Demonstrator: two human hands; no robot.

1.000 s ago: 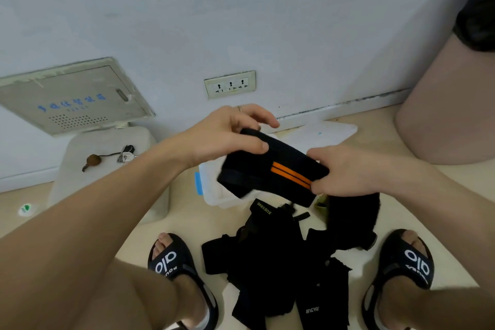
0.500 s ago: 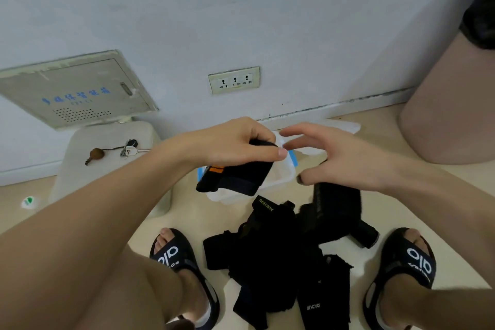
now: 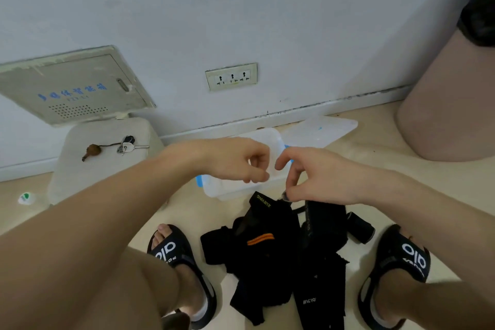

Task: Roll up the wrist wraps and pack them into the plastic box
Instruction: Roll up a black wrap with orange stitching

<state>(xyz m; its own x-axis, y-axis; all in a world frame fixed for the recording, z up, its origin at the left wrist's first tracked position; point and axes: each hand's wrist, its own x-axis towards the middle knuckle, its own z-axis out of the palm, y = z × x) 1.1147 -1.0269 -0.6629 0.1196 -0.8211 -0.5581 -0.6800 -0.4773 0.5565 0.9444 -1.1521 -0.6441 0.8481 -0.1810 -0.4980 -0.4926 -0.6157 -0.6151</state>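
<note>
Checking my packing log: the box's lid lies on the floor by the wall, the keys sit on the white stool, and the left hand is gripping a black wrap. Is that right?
Not quite. In the head view the left hand holds nothing; its fingers hang loosely curled over the plastic box. The lid does lie by the wall, and the keys sit on the white stool.

Keys (image 3: 128, 145) on a white stool (image 3: 107, 158), wall socket (image 3: 231, 77), grey panel (image 3: 72, 87), black sandals (image 3: 176, 257) on floor.

Bare forearms, 2 black slides (image 3: 407, 262) with white lettering.
</note>
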